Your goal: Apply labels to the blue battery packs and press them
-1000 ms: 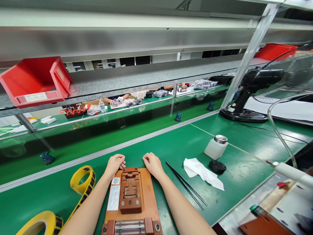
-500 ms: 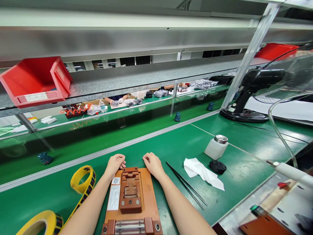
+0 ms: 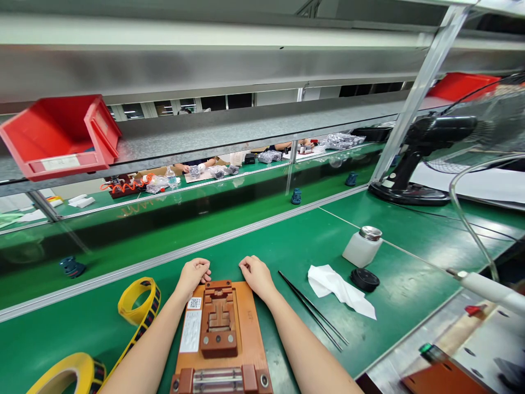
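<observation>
My left hand (image 3: 192,275) and my right hand (image 3: 256,273) rest as loose fists on the green mat, at the far corners of an orange-brown fixture plate (image 3: 221,334). Both have curled fingers with nothing visible in them. The plate carries a raised brown block (image 3: 219,320), a white label with a QR code (image 3: 191,328) and a metal clamp (image 3: 221,380) at its near edge. Black tweezers (image 3: 311,317) lie just right of my right forearm.
Yellow tape (image 3: 137,306) lies at left. A white wipe (image 3: 338,287), a black cap (image 3: 365,279) and a white dispenser bottle (image 3: 363,246) sit at right, a black fan (image 3: 422,158) beyond. Small blue parts (image 3: 296,196) ride the conveyor. A red bin (image 3: 57,137) hangs overhead. Other people's hands (image 3: 192,167) work across the line.
My hands have not moved. The blue parts on the conveyor have drifted a little to the left.
</observation>
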Available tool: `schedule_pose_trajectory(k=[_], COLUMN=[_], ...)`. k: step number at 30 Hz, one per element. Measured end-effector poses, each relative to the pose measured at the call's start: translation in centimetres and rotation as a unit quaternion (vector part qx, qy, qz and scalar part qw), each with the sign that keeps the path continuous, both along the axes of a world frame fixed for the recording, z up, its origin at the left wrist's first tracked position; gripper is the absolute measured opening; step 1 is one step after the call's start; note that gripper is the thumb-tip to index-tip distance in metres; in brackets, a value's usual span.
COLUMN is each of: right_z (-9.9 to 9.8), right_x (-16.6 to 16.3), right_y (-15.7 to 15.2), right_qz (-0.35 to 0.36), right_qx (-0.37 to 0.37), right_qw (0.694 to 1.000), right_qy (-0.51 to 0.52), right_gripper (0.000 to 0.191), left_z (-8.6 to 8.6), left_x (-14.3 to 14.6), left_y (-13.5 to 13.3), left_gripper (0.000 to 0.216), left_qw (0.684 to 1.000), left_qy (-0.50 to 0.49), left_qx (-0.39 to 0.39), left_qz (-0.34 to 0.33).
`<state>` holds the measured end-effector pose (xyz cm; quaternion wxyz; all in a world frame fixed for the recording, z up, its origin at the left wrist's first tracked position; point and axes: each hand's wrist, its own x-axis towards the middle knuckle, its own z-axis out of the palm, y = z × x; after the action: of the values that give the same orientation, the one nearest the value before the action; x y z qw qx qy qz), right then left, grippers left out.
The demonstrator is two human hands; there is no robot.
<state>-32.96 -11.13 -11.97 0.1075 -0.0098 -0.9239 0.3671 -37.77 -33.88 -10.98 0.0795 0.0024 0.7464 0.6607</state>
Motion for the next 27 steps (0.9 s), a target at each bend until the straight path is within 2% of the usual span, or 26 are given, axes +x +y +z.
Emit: schedule_pose_trajectory(k=[27], right_z=[-0.05], right_x=[-0.07], right_y=[0.02], right_qz=[0.005], right_qx=[0.007], right_qw=[1.0], right_qy=[0.0], right_gripper=[0.017], left_z=[-0.05], left_x=[0.02], left_y=[-0.01], left_gripper=[0.04], left_qw=[1.0], left_qy=[0.004], left_qx=[-0.001], left_qz=[-0.001])
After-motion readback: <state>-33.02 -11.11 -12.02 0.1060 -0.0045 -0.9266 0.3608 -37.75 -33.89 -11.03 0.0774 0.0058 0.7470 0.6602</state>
